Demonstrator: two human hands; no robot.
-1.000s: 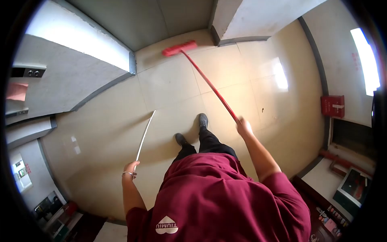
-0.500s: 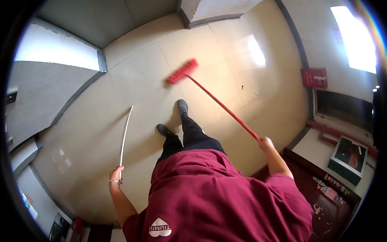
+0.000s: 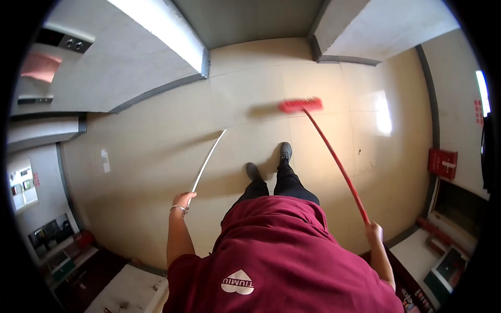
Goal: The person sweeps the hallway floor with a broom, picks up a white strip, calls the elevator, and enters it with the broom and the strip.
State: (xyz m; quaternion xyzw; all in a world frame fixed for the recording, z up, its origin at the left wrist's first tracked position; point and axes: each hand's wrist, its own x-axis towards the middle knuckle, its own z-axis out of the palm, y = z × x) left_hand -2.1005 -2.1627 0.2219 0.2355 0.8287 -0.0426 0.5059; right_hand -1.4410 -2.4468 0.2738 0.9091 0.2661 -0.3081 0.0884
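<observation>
My right hand is closed round the end of a long red handle. That handle runs up and left to a red broom head, which is slightly blurred, over the tiled floor beyond my feet. In my left hand, which has a bracelet at the wrist, is a thin white stick. The stick points away from me, its far tip left of my shoes. A shadow lies on the floor beside the broom head.
A grey door stands at the far side between white walls. A red box is by the right wall, near a green box. A small dark speck lies on the floor at the right.
The broom head came nearer, then swung right, off the floor ahead of the door. My right hand has moved right and closer to my body. The view has turned and shifted.
</observation>
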